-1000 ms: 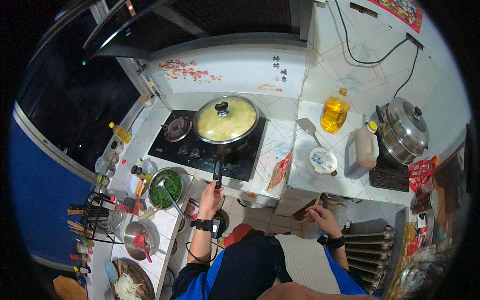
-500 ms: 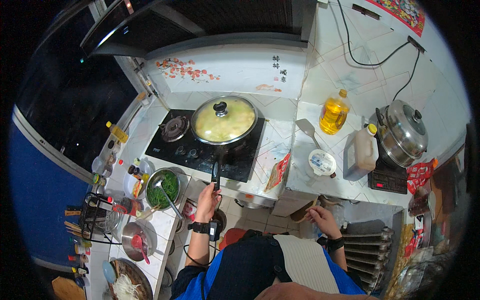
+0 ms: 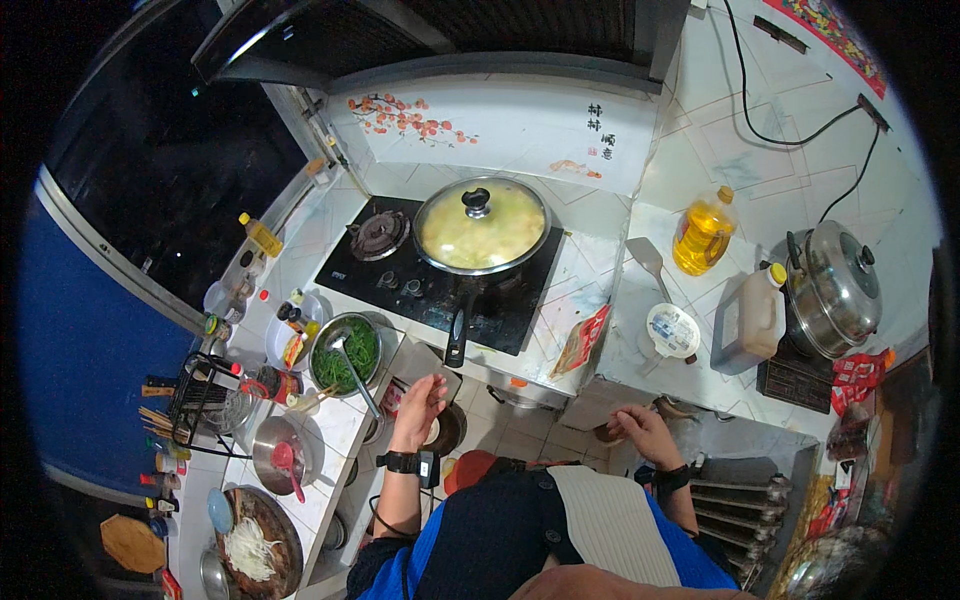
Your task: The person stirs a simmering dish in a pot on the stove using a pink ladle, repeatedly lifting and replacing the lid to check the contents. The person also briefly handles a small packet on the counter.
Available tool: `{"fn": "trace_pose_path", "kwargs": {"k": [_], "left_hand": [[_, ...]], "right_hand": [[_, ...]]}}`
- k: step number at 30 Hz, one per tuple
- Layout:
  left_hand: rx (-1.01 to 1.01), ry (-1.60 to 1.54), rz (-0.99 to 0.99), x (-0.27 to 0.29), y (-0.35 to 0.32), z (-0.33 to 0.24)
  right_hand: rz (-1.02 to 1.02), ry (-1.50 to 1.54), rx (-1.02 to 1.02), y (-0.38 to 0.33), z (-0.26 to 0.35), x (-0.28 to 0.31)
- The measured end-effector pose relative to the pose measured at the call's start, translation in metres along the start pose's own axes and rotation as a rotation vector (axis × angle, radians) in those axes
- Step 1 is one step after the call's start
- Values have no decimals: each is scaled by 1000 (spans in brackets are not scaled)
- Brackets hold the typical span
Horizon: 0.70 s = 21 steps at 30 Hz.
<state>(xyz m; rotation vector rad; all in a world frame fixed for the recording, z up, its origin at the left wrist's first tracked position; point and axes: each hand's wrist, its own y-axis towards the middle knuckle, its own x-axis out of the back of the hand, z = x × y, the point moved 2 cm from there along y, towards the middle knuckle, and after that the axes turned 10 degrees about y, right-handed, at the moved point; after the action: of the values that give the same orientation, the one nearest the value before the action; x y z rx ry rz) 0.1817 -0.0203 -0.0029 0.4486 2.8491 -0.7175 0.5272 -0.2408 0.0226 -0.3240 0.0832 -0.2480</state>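
Note:
A frying pan with a domed glass lid [image 3: 482,228] sits on the black gas hob [image 3: 400,290]. Pale yellowish food shows through the steamy glass. The pan's black handle [image 3: 457,335] points toward me. Just below the end of that handle is my left hand [image 3: 420,408], empty, its fingers loosely spread and clear of the handle. My right hand [image 3: 643,434] hangs in front of the counter at the right, fingers slightly bent, with nothing visible in it. To the left of the hob, a steel bowl of chopped greens [image 3: 350,355] has a ladle [image 3: 358,380] resting in it.
On the right counter stand an oil bottle [image 3: 704,232], a brown jug [image 3: 750,318], a spatula [image 3: 650,262], a white tub [image 3: 672,330] and a steel pot [image 3: 835,290]. At lower left, white shreds [image 3: 250,548] lie on a round chopping board [image 3: 285,530]. A red packet [image 3: 580,342] leans beside the hob.
My left hand has let go of the pan handle and drawn back slightly. The whole view has shifted, so the kitchen appears farther right. The lid stays on the pan.

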Motion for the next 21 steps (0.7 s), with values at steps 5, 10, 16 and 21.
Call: {"fn": "trace_pose_path", "kwargs": {"k": [5,10,16,21], "left_hand": [[18,-58,-15,12,-5,13],[21,-106,52,7,-5,13],[7,-73,60,-2,-4,10],[35,-48,22,7,-3,16]], "right_hand": [[29,42,46,1,-4,0],[18,93,44,-1,-7,5],[22,53,56,-4,-5,5],[-1,50,9,-1,-7,0]]}}
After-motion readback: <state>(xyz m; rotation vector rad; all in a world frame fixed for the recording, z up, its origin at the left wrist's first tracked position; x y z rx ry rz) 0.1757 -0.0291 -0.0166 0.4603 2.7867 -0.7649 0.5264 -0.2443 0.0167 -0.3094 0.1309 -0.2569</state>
